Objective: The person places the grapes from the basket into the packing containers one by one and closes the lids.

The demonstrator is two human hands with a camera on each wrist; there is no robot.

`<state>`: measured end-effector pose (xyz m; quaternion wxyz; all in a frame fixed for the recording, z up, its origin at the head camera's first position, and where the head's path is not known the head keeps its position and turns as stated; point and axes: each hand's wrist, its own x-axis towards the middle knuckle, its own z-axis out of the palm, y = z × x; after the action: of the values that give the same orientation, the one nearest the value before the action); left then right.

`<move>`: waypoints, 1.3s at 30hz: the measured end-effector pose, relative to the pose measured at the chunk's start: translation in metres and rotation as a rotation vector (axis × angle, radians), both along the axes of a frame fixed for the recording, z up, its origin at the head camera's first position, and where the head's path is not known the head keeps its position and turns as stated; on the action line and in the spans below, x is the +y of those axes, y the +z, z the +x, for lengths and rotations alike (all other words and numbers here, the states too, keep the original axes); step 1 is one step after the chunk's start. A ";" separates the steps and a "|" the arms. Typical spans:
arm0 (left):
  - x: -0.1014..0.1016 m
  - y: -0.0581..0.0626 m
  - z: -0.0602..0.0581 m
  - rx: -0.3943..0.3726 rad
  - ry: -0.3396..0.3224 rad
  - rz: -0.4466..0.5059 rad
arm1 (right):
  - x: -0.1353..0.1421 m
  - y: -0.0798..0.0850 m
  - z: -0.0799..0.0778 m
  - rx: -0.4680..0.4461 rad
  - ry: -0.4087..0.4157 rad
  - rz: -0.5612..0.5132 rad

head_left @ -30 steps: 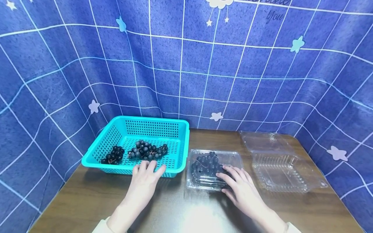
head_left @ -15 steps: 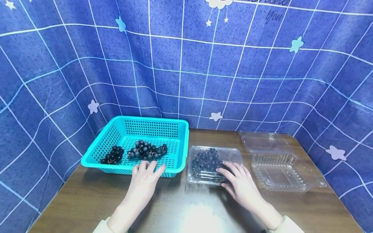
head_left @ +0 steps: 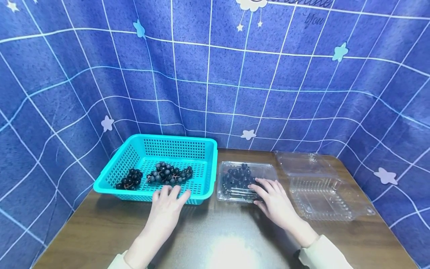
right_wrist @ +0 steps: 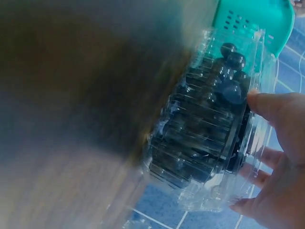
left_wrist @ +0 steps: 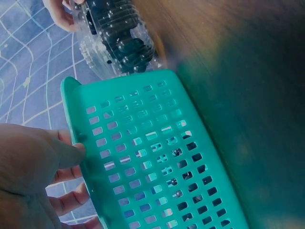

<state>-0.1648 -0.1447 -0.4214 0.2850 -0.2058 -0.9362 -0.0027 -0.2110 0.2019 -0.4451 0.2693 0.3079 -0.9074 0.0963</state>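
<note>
In the head view my left hand (head_left: 166, 207) rests on the front rim of a turquoise plastic basket (head_left: 154, 193), its fingers bent loosely over the edge. Two bunches of dark grapes lie in that basket: a small bunch (head_left: 130, 179) at the left and a longer bunch (head_left: 170, 173) in the middle. A clear plastic clamshell box (head_left: 265, 169), lid down, stands right of the basket with dark grapes (head_left: 239, 175) inside. My right hand (head_left: 275, 201) grips its front right side, fingers on the lid and thumb low at the front. The right wrist view shows the thumb at the lid's edge.
An unfolded clear clamshell (head_left: 324, 198) lies at the right, its raised lid (head_left: 305, 164) towards the back. The brown wooden table (head_left: 201, 239) meets a blue gridded curtain (head_left: 228, 82) at the back and sides.
The grape-filled box has slid away from the person, towards the back of the table, and my right hand has moved with it. The left hand and the basket stay put.
</note>
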 end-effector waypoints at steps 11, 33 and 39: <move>0.001 0.001 0.000 0.002 -0.003 0.012 | -0.004 0.004 -0.021 -0.024 -0.033 0.014; -0.001 -0.001 0.000 0.009 -0.004 0.012 | -0.013 0.008 -0.057 -0.071 -0.064 -0.001; 0.000 -0.001 0.000 0.005 0.000 0.016 | -0.014 0.006 -0.069 -0.073 -0.093 -0.006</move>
<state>-0.1647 -0.1444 -0.4224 0.2889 -0.2036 -0.9354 -0.0094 -0.2798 0.1879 -0.4390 0.2412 0.2610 -0.9296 0.0977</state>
